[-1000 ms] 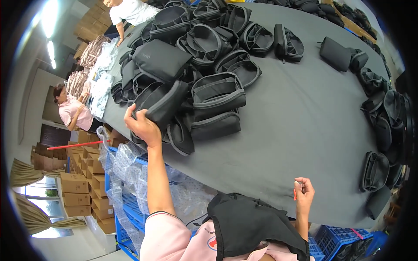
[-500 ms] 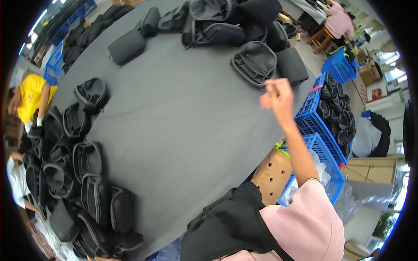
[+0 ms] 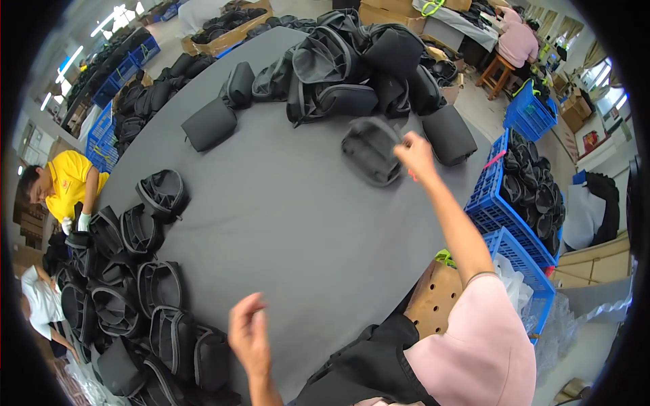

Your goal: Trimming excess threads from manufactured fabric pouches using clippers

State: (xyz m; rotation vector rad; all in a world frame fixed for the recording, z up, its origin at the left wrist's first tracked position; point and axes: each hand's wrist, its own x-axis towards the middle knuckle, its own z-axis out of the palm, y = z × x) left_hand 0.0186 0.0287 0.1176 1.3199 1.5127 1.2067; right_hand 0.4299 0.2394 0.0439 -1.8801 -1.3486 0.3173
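Note:
My right hand (image 3: 414, 154), arm stretched out over the table, pinches the edge of an unzipped black case (image 3: 369, 152), which is slightly blurred and tilted up with its hollow inside showing. A small orange-red bit (image 3: 412, 175) shows under that hand; its kind cannot be made out. Over the near part of the grey table (image 3: 284, 210), my left hand (image 3: 250, 331) is raised with thumb and fingers apart and nothing in it. A closed black case (image 3: 449, 135) lies just right of the case I hold.
Black cases are heaped at the far edge (image 3: 389, 51) and along the left (image 3: 115, 308). Blue crates (image 3: 484, 176) stand at the right, beside a brown holed box (image 3: 433, 298). A person in yellow (image 3: 68, 179) with white gloves works at the left edge.
My right hand has taken hold of the open black case and moved it slightly left, away from its neighbour. My left hand has come up from the lower edge. The view has tilted upward.

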